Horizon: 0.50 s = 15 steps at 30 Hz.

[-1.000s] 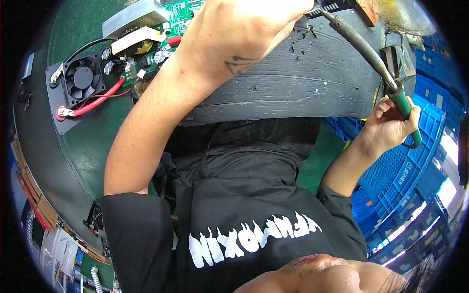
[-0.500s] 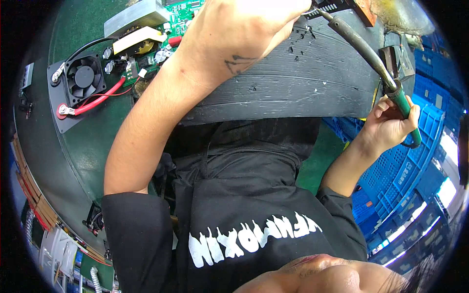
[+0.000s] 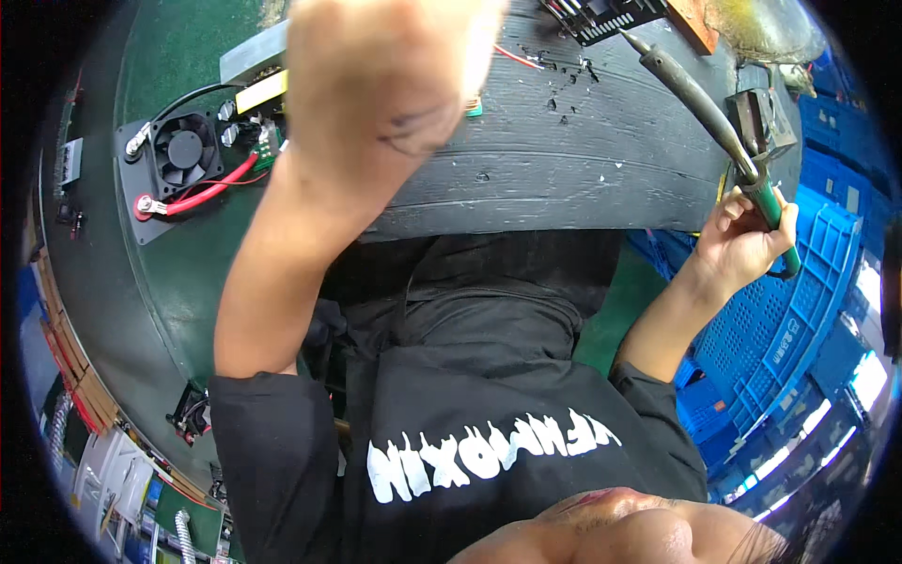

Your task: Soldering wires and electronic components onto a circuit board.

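We see the soldering iron slanting across the upper right of the frame: a green grip low down, a long dark, scorched-looking shaft above it, and a thin pointed tip that ends just short of a black finned part at the top edge. The right hand is wrapped around the green grip at the right edge of the frame, fingers curled tight about it, thumb toward us. The left hand fills the top centre — it is raised close to the camera, we see only its back, and we cannot tell how its fingers are set or whether they hold anything.

Under both hands lies a dark, grooved work board, flecked with small pale specks and dotted with tiny dark bits near the iron's tip. A thin red wire runs across it beside the left hand. In the upper left, on the green table, sits a black plate carrying a small black fan, with red cables leading from it toward a green circuit board partly hidden behind the forearm.

At the right, below the board's edge, stand blue plastic crates with latticed walls — what they hold cannot be made out from here.
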### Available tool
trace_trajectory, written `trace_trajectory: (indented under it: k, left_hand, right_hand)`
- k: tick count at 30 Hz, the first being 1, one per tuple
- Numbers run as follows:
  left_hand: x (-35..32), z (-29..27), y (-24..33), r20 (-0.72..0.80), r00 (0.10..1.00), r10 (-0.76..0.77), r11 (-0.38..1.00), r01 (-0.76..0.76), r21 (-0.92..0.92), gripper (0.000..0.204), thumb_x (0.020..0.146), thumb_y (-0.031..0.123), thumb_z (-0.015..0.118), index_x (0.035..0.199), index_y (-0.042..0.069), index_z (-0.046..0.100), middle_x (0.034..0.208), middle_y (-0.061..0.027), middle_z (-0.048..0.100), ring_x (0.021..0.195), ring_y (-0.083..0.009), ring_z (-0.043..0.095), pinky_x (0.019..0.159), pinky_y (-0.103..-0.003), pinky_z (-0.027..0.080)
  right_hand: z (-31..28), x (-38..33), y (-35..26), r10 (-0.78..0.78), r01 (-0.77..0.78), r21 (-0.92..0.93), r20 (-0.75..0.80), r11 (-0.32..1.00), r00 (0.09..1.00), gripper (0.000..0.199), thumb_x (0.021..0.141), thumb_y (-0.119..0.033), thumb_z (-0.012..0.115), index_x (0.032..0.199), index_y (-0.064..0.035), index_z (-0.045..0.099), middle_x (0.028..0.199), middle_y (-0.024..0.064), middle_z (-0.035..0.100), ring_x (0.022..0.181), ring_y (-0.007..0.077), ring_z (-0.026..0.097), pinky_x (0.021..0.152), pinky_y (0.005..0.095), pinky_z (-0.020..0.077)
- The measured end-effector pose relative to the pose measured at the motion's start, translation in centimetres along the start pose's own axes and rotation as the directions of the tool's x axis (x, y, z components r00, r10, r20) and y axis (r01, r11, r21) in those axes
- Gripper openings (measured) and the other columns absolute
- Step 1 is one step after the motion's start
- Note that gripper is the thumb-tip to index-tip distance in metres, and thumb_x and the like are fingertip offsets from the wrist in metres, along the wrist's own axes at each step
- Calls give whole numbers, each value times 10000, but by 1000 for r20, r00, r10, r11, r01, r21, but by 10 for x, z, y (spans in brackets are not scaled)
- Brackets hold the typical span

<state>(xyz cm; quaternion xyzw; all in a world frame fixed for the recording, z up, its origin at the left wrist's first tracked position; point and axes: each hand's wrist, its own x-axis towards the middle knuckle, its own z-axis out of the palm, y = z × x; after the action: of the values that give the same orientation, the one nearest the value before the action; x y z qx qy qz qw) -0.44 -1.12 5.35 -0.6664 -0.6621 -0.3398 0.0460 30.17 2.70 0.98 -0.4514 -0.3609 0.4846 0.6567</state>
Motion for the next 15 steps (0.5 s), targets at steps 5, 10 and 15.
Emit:
trace_trajectory:
  k: [5,10,15]
  left_hand:
    - [0,-27,-21,-50,977,209,858,-158,489,83,721,52,619,771,6,571,739,-131,519,703,-298,509,646,-405,415]
    - [6,-32,-22,161,985,-56,998,58,-7,152,728,5,559,880,-12,553,808,-187,558,767,-353,562,702,-392,465]
    - [5,30,-54,-268,813,516,732,-582,-354,203,737,5,600,938,12,574,849,-147,588,793,-320,575,737,-369,481]
  right_hand:
    - [-5,-1,0,14,-12,30,-66,999,998,365,900,-348,486,799,-15,597,599,97,570,443,164,497,366,226,358]
    - [-14,-2,1,53,-50,36,-76,998,996,366,894,-357,486,821,-15,597,606,96,577,438,150,496,363,222,357]
    - [-20,-3,1,44,-36,84,-97,996,994,352,891,-342,485,822,-13,591,599,101,576,429,152,496,365,216,369]
